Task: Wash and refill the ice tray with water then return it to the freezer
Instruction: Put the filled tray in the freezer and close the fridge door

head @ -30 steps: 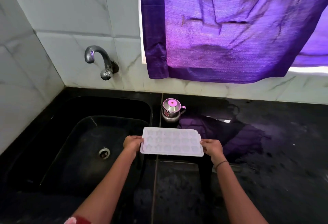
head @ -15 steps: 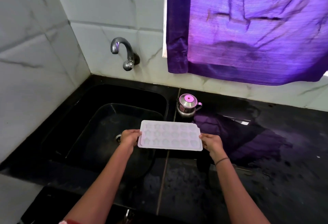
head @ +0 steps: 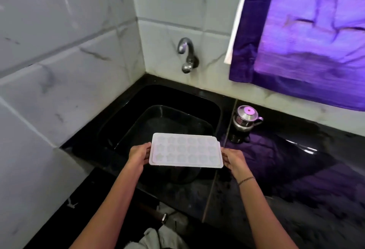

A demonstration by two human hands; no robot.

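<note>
From the near edge both arms reach forward. The left hand [head: 138, 155] grips the white ice tray [head: 185, 151] at its 9 o'clock end, and the right hand [head: 234, 160] grips the 3 o'clock end. The tray is held roughly level above the front of the black sink [head: 167, 94]. A small steel pot [head: 245, 119] stands on the counter [head: 296, 169] at 2 o'clock, and the tap [head: 186, 55] juts from the wall at 12.

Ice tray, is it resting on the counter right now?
No, the left hand and right hand hold the ice tray by its ends above the sink.
</note>
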